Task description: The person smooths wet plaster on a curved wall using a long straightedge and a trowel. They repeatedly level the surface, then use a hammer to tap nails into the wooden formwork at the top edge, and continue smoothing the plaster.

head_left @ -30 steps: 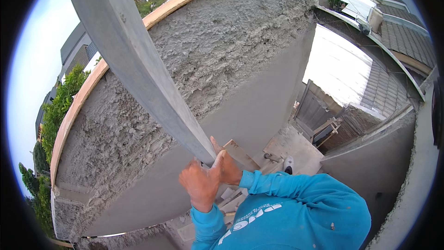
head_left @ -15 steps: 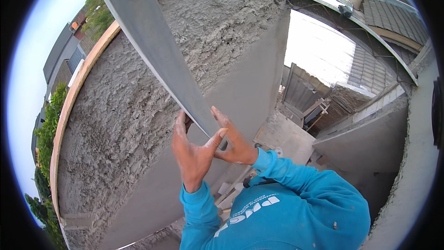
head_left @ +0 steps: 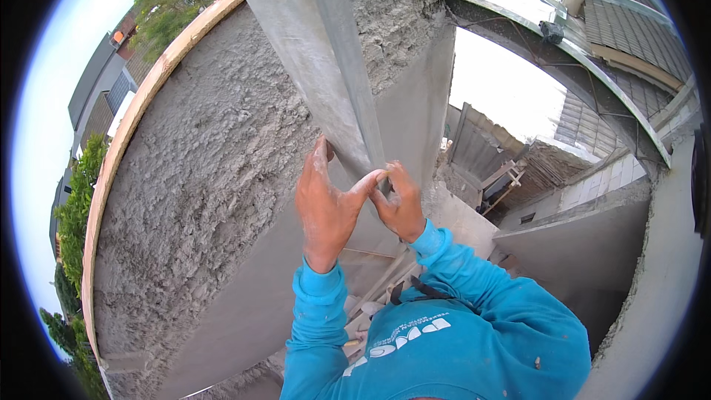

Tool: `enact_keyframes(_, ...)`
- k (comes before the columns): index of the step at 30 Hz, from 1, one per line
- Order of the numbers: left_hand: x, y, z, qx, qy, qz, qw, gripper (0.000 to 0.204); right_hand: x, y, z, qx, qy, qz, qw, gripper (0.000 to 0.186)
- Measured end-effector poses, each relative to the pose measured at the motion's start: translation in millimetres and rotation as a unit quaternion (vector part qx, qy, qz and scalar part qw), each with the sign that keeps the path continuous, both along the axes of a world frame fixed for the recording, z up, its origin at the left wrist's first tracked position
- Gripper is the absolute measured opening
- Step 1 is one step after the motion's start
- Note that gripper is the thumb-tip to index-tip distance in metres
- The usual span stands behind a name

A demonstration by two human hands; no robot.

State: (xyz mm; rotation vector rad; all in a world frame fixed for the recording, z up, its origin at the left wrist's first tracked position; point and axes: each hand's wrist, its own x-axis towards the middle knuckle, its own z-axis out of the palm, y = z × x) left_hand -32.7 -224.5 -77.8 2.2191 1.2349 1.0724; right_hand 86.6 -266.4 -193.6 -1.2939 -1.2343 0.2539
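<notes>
A long grey metal straightedge (head_left: 315,59) rises from my hands toward the top of the view, where its far end runs out of the picture. My left hand (head_left: 323,211) grips its near end from the left, thumb across the edge. On the other side, my right hand (head_left: 401,206) pinches the same end, and the two thumbs nearly meet. Behind the bar stands a mortar-covered wall (head_left: 200,170), rough and lumpy above, with a smooth grey plaster band (head_left: 237,300) below. Whether the bar touches the wall I cannot tell.
A wooden batten (head_left: 104,204) lines the wall's outer edge, with trees and sky beyond. To the right are a concrete beam (head_left: 533,52), tiled roofs (head_left: 629,26) and a low plastered wall (head_left: 585,233). Boards and rubble (head_left: 370,300) lie far below.
The straightedge has swung to the right and turned, so its broad, mortar-smeared face shows more. Both hands have shifted right and slightly up with it, keeping their grip.
</notes>
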Motion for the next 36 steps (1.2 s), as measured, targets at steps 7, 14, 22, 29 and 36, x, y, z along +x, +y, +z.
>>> enact_keyframes(7,-33,54,135,0.428,0.119,0.101,0.89,0.092,113,42,-49,0.016,-0.013,-0.118,0.993,0.037)
enact_keyframes(14,-63,132,190,0.238,0.362,0.211,0.876,0.096,202,80,-87,-0.018,0.008,-0.15,0.988,0.039)
enact_keyframes(22,-56,144,186,0.263,0.386,0.238,0.852,0.096,252,117,-119,-0.024,-0.003,-0.176,0.984,0.047)
enact_keyframes(29,-55,151,175,0.307,0.362,0.252,0.843,0.085,267,150,-128,-0.03,-0.014,-0.192,0.981,0.046)
enact_keyframes(36,-86,162,162,0.352,0.411,0.289,0.79,0.084,284,195,-172,-0.018,0.003,-0.168,0.986,0.045)
